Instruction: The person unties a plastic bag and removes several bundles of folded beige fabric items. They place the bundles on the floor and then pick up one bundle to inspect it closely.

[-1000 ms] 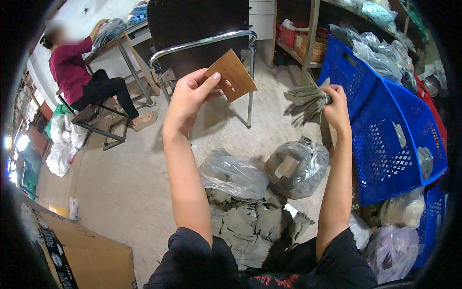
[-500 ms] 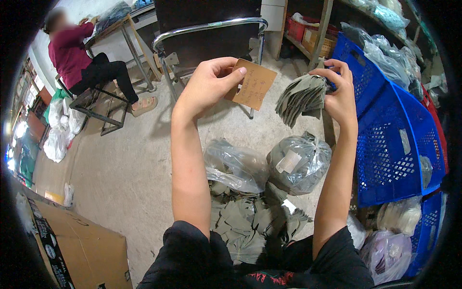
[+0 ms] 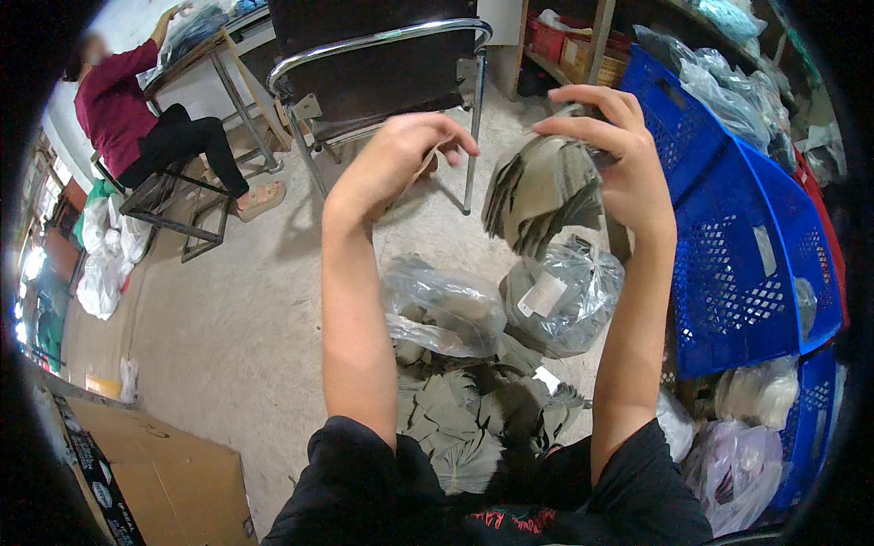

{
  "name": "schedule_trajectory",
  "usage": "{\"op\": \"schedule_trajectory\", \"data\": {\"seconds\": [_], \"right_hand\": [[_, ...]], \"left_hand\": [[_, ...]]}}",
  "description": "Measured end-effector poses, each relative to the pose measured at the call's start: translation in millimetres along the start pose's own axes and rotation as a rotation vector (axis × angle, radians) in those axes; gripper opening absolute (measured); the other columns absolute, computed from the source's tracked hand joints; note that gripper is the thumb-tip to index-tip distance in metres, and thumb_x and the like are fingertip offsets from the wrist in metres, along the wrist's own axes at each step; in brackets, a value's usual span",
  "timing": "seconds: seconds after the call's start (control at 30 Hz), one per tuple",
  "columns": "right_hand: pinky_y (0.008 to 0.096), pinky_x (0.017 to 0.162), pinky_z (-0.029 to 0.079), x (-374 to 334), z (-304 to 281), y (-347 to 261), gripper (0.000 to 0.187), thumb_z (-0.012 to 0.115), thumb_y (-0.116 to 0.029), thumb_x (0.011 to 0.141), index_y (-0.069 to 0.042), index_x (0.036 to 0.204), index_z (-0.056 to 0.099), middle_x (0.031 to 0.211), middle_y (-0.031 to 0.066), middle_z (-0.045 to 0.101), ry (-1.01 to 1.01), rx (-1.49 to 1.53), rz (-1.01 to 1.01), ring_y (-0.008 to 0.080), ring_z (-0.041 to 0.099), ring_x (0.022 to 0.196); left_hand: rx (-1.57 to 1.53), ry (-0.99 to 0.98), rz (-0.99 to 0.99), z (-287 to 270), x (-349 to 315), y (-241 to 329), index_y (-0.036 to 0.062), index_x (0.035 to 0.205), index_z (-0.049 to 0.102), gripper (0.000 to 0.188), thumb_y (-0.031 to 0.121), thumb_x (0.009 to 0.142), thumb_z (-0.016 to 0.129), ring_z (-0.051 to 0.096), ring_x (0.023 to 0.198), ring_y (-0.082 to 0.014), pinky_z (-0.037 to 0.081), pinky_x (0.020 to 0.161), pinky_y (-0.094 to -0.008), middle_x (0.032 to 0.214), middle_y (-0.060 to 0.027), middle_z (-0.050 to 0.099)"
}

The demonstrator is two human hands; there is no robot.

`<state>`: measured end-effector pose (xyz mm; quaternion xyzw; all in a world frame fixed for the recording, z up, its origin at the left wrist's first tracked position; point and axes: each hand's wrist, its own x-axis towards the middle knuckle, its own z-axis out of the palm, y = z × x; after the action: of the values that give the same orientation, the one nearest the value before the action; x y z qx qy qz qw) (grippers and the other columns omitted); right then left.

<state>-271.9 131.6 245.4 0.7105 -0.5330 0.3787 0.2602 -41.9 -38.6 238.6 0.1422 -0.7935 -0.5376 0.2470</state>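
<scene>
My left hand (image 3: 396,164) is closed on a small brown cardboard card (image 3: 435,156), now mostly hidden behind the fingers. My right hand (image 3: 619,150) grips a thick bundle of olive-grey fabric pieces (image 3: 546,187), whose layered edges fan out downward to the left. Below the hands, a heap of similar cut fabric pieces (image 3: 455,414) lies in front of my body. A clear plastic bag (image 3: 442,300) rests at the heap's far edge. Beside it stands a tied, filled plastic bag (image 3: 583,305) bearing a white label (image 3: 543,294).
Blue plastic crates (image 3: 728,273) line the right side, with bagged goods around them. A chrome-framed chair (image 3: 382,41) stands ahead. A cardboard box (image 3: 164,464) is at lower left. At far left a person in a maroon shirt (image 3: 118,100) sits at a table.
The card has turned from facing me to behind my left fingers. My right hand has moved the fabric bundle slightly left. The seated person's arm now reaches farther over the table.
</scene>
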Motion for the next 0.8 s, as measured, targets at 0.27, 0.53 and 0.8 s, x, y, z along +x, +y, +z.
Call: {"op": "schedule_trajectory", "data": {"seconds": [0.27,0.53,0.8], "right_hand": [[0.0446,0.093,0.044,14,19,-32,0.060,0.097,-0.020,0.050,-0.020,0.104,0.069,0.116,0.0019,0.059,0.299,-0.284,0.081,0.0298,0.054,0.112],[0.0296,0.067,0.048,17,18,-41,0.027,0.086,-0.015,0.083,-0.003,0.094,0.064,0.075,0.0053,0.062,0.160,0.104,0.180,0.0144,0.057,0.070],[0.0324,0.085,0.055,18,17,-54,0.044,0.093,-0.021,0.075,0.000,0.107,0.070,0.099,0.0102,0.071,0.046,0.339,-0.044,0.0202,0.069,0.091]], "left_hand": [[0.061,-0.050,-0.221,32,-5,11,-0.0024,0.133,0.065,0.080,0.069,0.100,0.051,0.063,0.102,-0.0147,0.049,0.092,-0.0280,0.114,-0.0121,0.070],[-0.220,0.196,-0.220,37,-20,28,0.0044,0.133,0.067,0.055,0.048,0.099,0.060,0.064,0.118,-0.0218,0.048,0.103,-0.0332,0.127,-0.0139,0.069],[-0.503,0.200,-0.146,25,-17,32,0.0046,0.121,0.069,0.049,0.048,0.099,0.060,0.074,0.087,-0.0193,0.060,0.077,-0.0317,0.104,-0.0105,0.075]]}}
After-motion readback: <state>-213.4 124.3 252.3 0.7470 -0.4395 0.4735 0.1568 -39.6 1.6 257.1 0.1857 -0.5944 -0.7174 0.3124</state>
